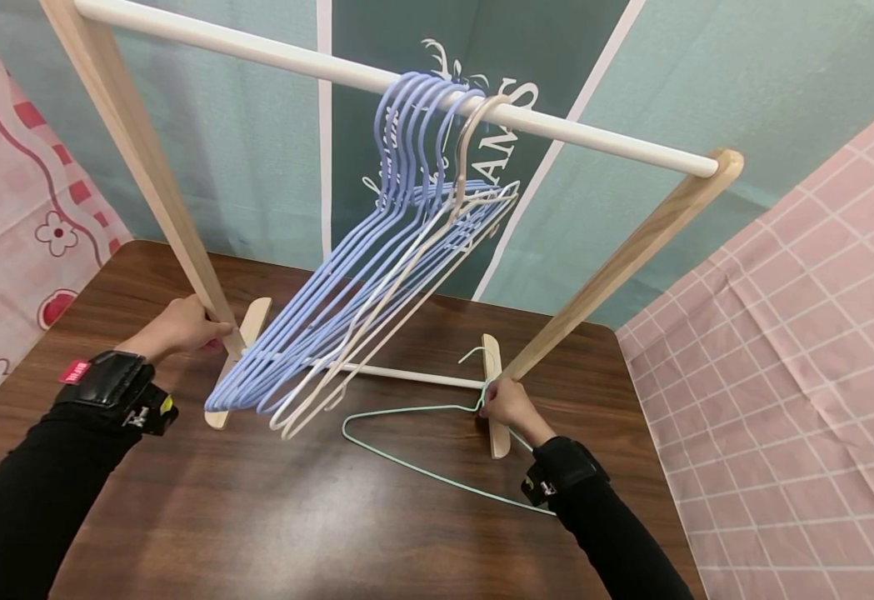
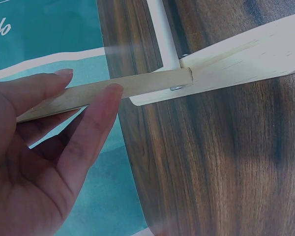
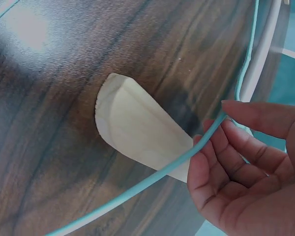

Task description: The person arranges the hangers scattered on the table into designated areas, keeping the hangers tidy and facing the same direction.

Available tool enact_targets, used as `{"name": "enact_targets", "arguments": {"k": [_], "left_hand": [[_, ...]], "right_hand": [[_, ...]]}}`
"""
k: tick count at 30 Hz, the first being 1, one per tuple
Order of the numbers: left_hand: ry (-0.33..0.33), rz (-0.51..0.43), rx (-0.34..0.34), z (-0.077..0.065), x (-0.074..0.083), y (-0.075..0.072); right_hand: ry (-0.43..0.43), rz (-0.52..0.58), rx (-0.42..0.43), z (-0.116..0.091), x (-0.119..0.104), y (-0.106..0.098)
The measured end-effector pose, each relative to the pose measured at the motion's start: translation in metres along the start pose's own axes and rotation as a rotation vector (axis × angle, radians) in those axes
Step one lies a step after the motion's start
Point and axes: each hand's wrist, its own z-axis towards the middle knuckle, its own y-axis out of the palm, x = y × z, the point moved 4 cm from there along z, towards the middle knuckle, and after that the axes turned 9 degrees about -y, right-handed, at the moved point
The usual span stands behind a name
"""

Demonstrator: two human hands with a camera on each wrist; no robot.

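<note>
A wooden clothes rack [image 1: 152, 167] with a white top rail stands on the table. My left hand [image 1: 191, 323] grips the rack's left upright low down; in the left wrist view its thumb and fingers pinch the wooden post [image 2: 147, 83] just above the foot [image 2: 250, 49]. Beside the right foot [image 1: 500, 442], my right hand [image 1: 510, 402] holds a mint-green hanger [image 1: 422, 473] near its neck. The right wrist view shows the hanger's wire [image 3: 137, 187] running between thumb and fingers. Several blue hangers [image 1: 332, 275] and a few whitish ones [image 1: 377, 321] hang from the rail.
A white lower bar [image 1: 407, 376] joins the two feet above the brown wooden table [image 1: 294, 517]. Behind hangs a green curtain [image 1: 257, 150] with lettering. Pink patterned cloth [image 1: 17, 208] covers the left side, and pink checked cloth [image 1: 796, 333] the right.
</note>
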Motion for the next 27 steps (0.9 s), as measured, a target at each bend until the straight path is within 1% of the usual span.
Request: {"name": "enact_targets", "arguments": {"k": [8,11,14,16,18,27], "left_hand": [[0.003,0.008,0.001,0.001,0.0,0.0],[0.0,0.008,-0.001,0.001,0.0,0.0],[0.001,0.005,-0.002,0.0,0.0,0.0],[0.002,0.002,-0.002,0.0,0.0,0.0],[0.003,0.001,-0.004,0.0,0.001,0.0],[0.003,-0.007,-0.007,0.001,0.0,0.001]], "right_hand": [[0.035,0.095,-0.063,-0.002,-0.003,-0.008],[0.038,0.168,-0.095,-0.004,-0.004,-0.012],[0.011,0.243,-0.137,-0.006,-0.006,-0.015],[-0.024,0.284,-0.166,-0.006,-0.008,-0.018],[-0.04,0.299,-0.191,-0.006,-0.009,-0.02],[-0.033,0.344,-0.246,-0.008,-0.014,-0.029]]}}
